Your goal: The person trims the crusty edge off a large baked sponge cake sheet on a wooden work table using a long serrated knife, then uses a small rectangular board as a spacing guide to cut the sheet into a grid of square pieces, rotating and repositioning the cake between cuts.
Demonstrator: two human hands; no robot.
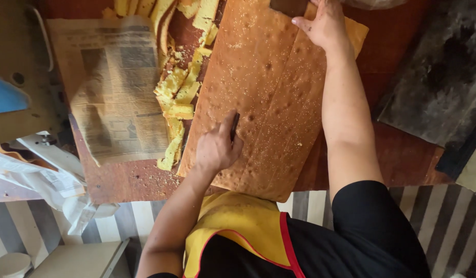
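A large brown sheet of sponge cake [268, 92] lies on a reddish wooden table [124, 180], its crust pitted and dusted with crumbs. My left hand [216, 149] rests on the near part of the sheet, shut on a dark knife [234, 127] whose blade points away from me into the cake. My right hand [325, 23] is stretched to the far edge of the sheet, palm down and fingers apart, pressing on it. Yellow trimmed cake strips [178, 95] lie piled along the sheet's left side.
A crumpled newspaper [112, 87] covers the table's left part. A dark, worn baking tray [438, 77] sits at the right. Plastic bags [42, 180], a white lid [10, 265] and a pale board [78, 260] are at the lower left above a striped floor [443, 216].
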